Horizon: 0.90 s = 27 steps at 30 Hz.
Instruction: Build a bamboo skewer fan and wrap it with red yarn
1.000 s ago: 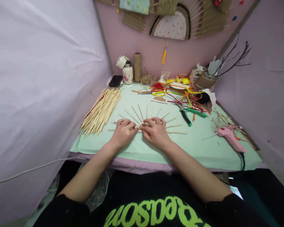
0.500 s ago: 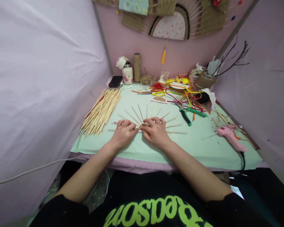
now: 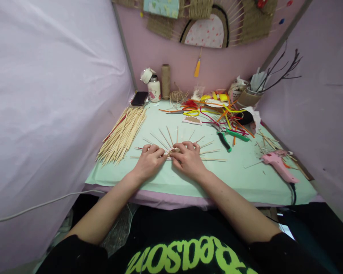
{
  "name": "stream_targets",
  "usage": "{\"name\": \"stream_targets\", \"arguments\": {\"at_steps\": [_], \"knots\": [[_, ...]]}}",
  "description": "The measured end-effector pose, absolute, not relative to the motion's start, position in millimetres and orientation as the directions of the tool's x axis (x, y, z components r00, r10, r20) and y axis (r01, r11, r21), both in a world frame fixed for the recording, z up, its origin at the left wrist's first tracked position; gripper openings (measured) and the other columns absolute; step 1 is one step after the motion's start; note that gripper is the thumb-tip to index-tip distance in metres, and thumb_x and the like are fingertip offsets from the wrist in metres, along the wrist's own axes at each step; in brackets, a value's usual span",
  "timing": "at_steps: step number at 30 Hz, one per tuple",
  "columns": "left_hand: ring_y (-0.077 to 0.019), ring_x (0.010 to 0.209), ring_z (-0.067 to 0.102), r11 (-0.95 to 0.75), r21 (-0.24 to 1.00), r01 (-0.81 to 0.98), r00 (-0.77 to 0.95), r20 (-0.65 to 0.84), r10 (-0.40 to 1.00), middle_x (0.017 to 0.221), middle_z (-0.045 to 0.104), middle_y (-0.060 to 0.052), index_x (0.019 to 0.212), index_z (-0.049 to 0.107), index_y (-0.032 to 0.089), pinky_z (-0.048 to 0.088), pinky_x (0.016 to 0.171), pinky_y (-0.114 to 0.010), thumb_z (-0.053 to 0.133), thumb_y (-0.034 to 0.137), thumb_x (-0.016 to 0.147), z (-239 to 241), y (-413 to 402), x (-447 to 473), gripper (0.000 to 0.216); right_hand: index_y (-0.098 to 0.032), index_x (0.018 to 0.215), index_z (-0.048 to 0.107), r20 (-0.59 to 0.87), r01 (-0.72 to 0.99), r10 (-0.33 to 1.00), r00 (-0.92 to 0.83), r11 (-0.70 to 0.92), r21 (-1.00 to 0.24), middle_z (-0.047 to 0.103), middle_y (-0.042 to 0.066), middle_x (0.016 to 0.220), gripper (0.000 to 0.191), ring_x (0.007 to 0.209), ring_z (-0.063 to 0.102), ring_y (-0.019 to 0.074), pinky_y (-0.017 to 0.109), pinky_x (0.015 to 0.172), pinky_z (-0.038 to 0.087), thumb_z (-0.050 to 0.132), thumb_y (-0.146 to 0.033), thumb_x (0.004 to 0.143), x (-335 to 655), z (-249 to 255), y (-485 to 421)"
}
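Note:
A fan of thin wooden sticks [image 3: 167, 139] spreads out from one centre on the pale green mat [image 3: 234, 179]. My left hand [image 3: 148, 161] and my right hand [image 3: 189, 160] lie side by side over that centre, knuckles up. Their fingers are curled and pressed down on the middle of the fan, where a small brown piece [image 3: 175, 150] shows between the fingertips. The sticks' inner ends are hidden under my fingers.
A loose pile of long sticks [image 3: 121, 133] lies left. Green-handled pliers [image 3: 225, 140] and tangled coloured wires [image 3: 217, 114] sit behind right. A pink glue gun [image 3: 280, 167] lies at the right edge. A phone [image 3: 140, 98], jar [image 3: 154, 89] and twine spool [image 3: 166, 80] stand at the back.

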State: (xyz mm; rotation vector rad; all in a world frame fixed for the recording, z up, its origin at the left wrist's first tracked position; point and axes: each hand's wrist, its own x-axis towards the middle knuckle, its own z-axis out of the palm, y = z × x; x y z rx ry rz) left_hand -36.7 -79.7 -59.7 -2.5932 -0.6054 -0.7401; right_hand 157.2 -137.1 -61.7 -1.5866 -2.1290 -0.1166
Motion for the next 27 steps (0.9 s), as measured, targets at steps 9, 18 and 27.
{"name": "stream_targets", "arguments": {"at_steps": [9,18,27], "knots": [[-0.0211,0.087,0.050,-0.832,-0.232,0.504,0.770,0.558,0.311,0.081,0.065,-0.003,0.091,0.070,0.021,0.031,0.081,-0.040,0.061,0.020,0.091,-60.5,-79.9,-36.5,0.008,-0.032,0.102,0.076,0.416,0.925,0.882,-0.221,0.325,-0.197,0.066,0.003,0.127,0.021,0.115,0.045,0.0279,0.047,0.092,0.021,0.058,-0.029,0.091,157.2,-60.9,-137.7],[-0.0210,0.087,0.050,-0.829,-0.239,0.505,0.771,0.557,0.309,0.081,0.065,-0.003,0.091,0.069,0.020,0.031,0.081,-0.040,0.061,0.020,0.091,-60.0,-80.3,-36.5,0.008,-0.032,0.101,0.076,0.415,0.925,0.883,-0.219,0.323,-0.198,0.065,0.002,0.128,0.020,0.116,0.044,0.0276,0.047,0.092,0.021,0.058,-0.030,0.091,157.5,-61.1,-137.5],[-0.0212,0.088,0.050,-0.827,-0.235,0.510,0.770,0.554,0.317,0.082,0.066,-0.003,0.092,0.070,0.021,0.031,0.082,-0.040,0.062,0.021,0.090,-60.8,-80.1,-37.0,0.008,-0.032,0.101,0.075,0.424,0.920,0.880,-0.214,0.328,-0.215,0.066,0.001,0.128,0.020,0.116,0.044,0.0273,0.047,0.092,0.021,0.058,-0.030,0.091,157.1,-61.0,-137.2]]}}
